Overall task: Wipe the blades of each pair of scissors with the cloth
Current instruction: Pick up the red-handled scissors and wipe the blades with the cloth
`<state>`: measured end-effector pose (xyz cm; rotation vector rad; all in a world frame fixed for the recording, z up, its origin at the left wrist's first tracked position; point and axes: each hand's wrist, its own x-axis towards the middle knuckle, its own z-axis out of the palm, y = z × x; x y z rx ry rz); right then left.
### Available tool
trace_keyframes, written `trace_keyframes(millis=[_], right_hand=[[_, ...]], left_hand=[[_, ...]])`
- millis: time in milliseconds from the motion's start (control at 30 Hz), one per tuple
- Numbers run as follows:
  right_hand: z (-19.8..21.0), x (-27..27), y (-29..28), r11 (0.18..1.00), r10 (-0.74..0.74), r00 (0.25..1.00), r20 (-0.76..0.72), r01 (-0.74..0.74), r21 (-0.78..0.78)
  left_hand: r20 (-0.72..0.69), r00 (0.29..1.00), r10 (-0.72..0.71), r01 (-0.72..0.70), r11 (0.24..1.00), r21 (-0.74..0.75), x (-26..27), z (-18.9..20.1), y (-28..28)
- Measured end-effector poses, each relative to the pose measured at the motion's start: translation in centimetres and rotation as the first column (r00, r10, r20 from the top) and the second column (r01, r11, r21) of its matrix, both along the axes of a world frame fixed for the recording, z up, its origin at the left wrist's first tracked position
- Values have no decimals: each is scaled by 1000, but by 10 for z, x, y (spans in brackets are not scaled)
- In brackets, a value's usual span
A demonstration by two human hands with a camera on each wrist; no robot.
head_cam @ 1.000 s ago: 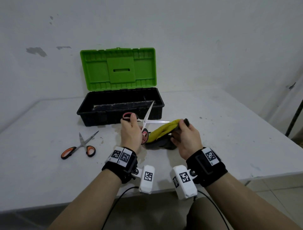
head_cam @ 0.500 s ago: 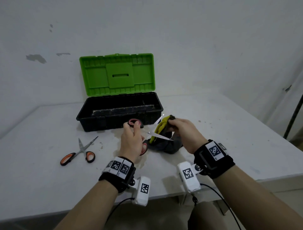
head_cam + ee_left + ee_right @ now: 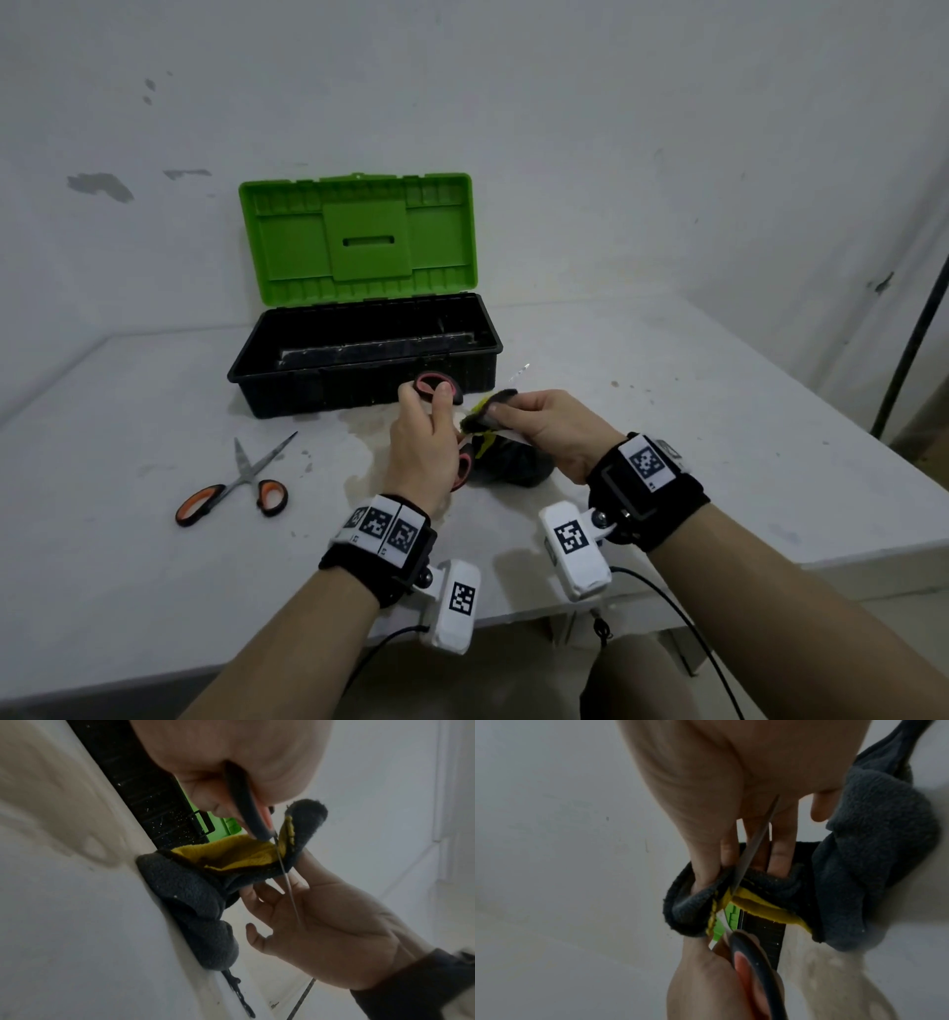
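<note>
White table [image 3: 667, 411]: L hand [image 3: 421, 452] grips red scissors [image 3: 434, 384], R hand [image 3: 552, 426] pinches cloth [image 3: 488, 416] round blade; blade axis points away-right, toward R.

A toolbox [image 3: 359, 370] stands behind the held scissors [image 3: 436, 390], with spare scissors [image 3: 241, 485] lying to their left.

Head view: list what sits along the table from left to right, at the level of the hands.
orange-handled scissors → left hand gripping the red-handled scissors → cloth → right hand
</note>
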<state>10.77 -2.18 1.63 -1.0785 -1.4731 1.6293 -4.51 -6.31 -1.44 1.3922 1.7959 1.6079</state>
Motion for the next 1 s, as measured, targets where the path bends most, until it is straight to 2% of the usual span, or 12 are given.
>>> trace_keyframes(millis=[167, 300, 433, 600, 733, 900, 1000], right_hand=[[1, -3, 0, 999, -1, 994, 111, 5, -41], [3, 4, 3, 990, 21, 999, 45, -14, -139], [4, 8, 6, 985, -10, 1000, -18, 7, -172], [6, 25, 21, 969, -197, 975, -103, 178, -169], [3, 40, 27, 938, -330, 928, -175, 301, -173], [-2, 38, 27, 944, -328, 942, 76, 329, -1], [0, 30, 24, 966, -236, 962, 138, 248, -77]], left_hand=[[-52, 998, -33, 33, 999, -4, 5, 2, -3], [-52, 996, -66, 65, 997, -28, 5, 0, -5], [-75, 995, -68, 67, 998, -18, 2, 1, 1], [-88, 990, -112, 111, 994, -16, -4, 0, 0], [-41, 996, -82, 81, 997, -20, -11, -5, -1], [61, 998, -27, 29, 999, -42, -20, -3, 0], [84, 996, -3, 6, 999, -40, -20, 0, 0]])
